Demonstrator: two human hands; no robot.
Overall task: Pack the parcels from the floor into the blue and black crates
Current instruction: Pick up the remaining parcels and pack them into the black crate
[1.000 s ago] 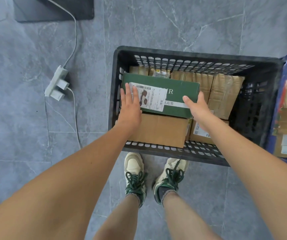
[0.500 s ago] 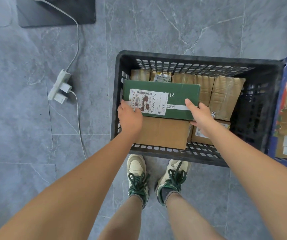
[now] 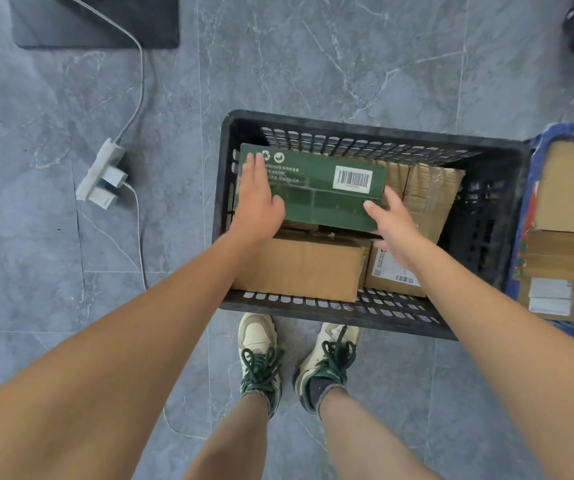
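Green parcel (image 3: 316, 188) flipped over, barcode side up

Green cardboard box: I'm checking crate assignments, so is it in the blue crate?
No, the green cardboard box sits in the black plastic crate, on top of brown parcels.

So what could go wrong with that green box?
The green box lies on uneven brown parcels inside the black crate, so it might tip or slide once let go. The left hand only rests flat on it and the right hand touches its corner, so it could slip. Fingers could also get pinched against the parcels.
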